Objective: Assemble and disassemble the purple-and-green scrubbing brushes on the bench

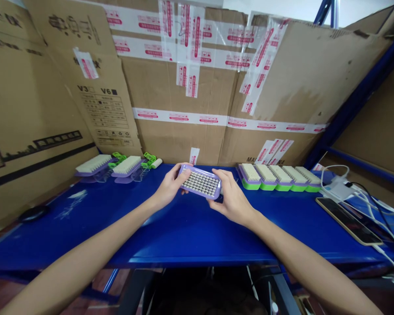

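Note:
A purple rectangular brush head (pixel 202 183) is held above the blue table, its face with rows of pale bristle tufts turned towards me. My left hand (pixel 170 187) grips its left end, thumb on the near face. Around the right end is my right hand (pixel 231 197), fingers along the upper edge and thumb near the lower corner. On the left, two purple brushes (pixel 127 165) lie bristles up on clear and purple parts, with green plastic pieces (pixel 149 160) beside them. To the right stands a row of several purple-and-green brushes (pixel 250 176), bristles up.
Taped cardboard (pixel 184 92) walls the back and left of the blue table (pixel 184 236). A phone (pixel 350 221) lies at the right, near a white charger (pixel 338 188) with tangled cables. A dark round object (pixel 34 213) sits at the left edge.

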Available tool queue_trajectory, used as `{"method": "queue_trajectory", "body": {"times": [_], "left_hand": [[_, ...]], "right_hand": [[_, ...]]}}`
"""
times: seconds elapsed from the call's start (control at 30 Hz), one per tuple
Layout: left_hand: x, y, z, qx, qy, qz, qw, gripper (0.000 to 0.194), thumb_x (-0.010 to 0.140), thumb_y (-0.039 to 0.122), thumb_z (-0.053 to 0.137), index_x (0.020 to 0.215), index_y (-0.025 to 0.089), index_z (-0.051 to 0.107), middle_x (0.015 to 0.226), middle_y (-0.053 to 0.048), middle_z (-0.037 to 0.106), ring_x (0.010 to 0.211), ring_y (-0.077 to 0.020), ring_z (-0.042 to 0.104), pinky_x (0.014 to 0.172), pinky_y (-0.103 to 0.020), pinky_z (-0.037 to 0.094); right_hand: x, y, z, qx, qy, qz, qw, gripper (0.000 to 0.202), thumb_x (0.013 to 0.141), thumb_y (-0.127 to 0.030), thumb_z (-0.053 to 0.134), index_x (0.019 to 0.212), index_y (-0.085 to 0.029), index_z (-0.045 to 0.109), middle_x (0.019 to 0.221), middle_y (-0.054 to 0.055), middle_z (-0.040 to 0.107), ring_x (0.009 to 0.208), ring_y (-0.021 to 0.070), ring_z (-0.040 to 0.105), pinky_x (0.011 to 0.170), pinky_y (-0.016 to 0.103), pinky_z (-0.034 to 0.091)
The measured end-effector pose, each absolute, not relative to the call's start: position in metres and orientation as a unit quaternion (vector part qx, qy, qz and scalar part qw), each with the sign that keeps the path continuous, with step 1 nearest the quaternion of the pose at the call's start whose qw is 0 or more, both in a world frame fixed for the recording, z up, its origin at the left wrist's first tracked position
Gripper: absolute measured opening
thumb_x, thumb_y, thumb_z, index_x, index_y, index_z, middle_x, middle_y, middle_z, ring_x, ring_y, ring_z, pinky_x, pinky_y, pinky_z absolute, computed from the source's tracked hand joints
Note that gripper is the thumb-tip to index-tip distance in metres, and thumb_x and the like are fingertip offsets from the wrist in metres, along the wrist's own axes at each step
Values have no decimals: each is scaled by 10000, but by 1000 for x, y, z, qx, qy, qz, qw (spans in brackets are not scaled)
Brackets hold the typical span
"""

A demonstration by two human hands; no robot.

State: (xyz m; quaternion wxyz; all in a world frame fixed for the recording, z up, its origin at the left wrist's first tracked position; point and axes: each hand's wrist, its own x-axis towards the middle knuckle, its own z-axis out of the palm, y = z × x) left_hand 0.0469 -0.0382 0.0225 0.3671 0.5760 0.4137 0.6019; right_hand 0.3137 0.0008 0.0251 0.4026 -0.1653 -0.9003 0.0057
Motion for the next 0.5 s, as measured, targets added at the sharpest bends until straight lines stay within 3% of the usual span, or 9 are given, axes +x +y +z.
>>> {"method": "queue_trajectory", "body": {"times": [0.23, 0.5], "left_hand": [[47, -37, 22, 566, 401, 606, 389, 683, 965, 745, 799, 1323, 180, 666, 863, -18, 698, 571, -141, 655, 466, -248, 525], [49, -39, 23, 569, 407, 600, 388, 698, 962, 768, 784, 1312, 177, 662, 856, -11, 686, 566, -140, 662, 462, -249, 529]], "right_hand": [[314, -1, 24, -180, -896, 12, 405, 996, 998, -297, 792, 1786, -304, 182, 1592, 227, 516, 1502, 451, 593, 1207, 710, 587], [315, -1, 29, -149, -905, 6, 398, 1028, 926, -192, 733, 1785, -305, 179, 1651, 208, 557, 1530, 425, 583, 1215, 699, 566]]}}
